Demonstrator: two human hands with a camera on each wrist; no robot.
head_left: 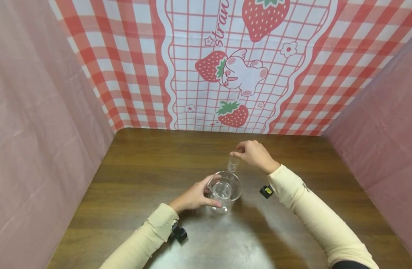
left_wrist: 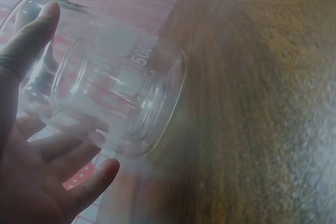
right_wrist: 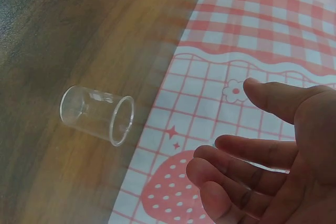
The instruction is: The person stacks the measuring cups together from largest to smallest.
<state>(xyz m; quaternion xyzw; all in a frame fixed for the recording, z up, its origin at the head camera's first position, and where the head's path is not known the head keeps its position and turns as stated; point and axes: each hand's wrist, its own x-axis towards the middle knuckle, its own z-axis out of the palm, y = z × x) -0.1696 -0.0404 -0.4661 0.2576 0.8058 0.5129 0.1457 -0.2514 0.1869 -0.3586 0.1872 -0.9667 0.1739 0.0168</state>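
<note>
A large clear glass beaker (head_left: 237, 194) stands on the table, and a smaller glass vessel (head_left: 222, 189) sits inside it. My left hand (head_left: 197, 194) holds the beaker from the left, thumb along the near side and fingers round the far side. In the left wrist view the "500" marking on the beaker (left_wrist: 118, 43) shows. Just behind the beaker, a small clear cup (right_wrist: 94, 114) stands upright on the table. Over that cup is my right hand (head_left: 254, 154); in the right wrist view its fingers (right_wrist: 241, 153) are loosely bent, apart from the rim and holding nothing.
The brown wooden table (head_left: 142, 157) ends at a red-and-white strawberry cloth (head_left: 233, 74) at the back. Pink curtains (head_left: 41, 130) hang at both sides. A small dark camera (head_left: 180, 233) is worn on each wrist.
</note>
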